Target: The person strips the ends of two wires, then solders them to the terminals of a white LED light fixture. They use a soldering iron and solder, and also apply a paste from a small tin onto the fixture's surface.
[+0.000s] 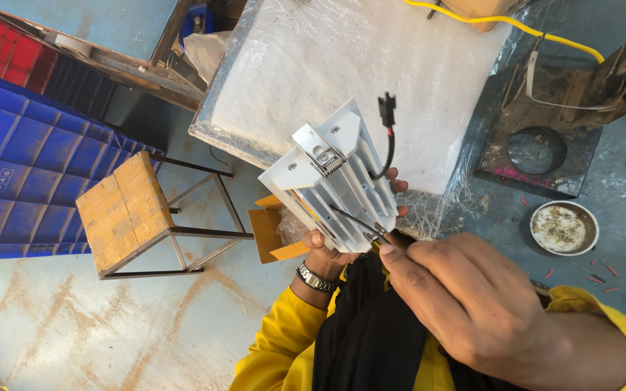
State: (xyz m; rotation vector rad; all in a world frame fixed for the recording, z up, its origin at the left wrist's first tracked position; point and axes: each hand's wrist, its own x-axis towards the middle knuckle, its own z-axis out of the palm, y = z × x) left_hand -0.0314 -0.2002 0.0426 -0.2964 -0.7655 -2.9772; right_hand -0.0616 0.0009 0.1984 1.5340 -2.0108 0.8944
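- Head view: left hand [342, 250], steel watch [316, 279] on the wrist, holds a white finned metal housing [331, 185] from underneath, fingers wrapped round its lower end and clamped on it. The housing is tilted, raised off the bench, in front of the foam block.
- Spring clip [324, 156] sits on the top face of the housing; a black lead with a black connector [386, 101] rises from the housing's right side.
- Right hand [465, 297], fingertips pinched together on a thin wire [360, 224] at the housing's lower right edge.
- Behind the housing: white foam block in clear plastic wrap [371, 58] on the grey bench.
- Right of the housing: round metal dish [564, 228], dirty black plate with a round hole [537, 148], yellow cable [545, 35].
- Left of the housing: wooden-top stool [124, 210] on the floor, blue crates [23, 159] beyond it.
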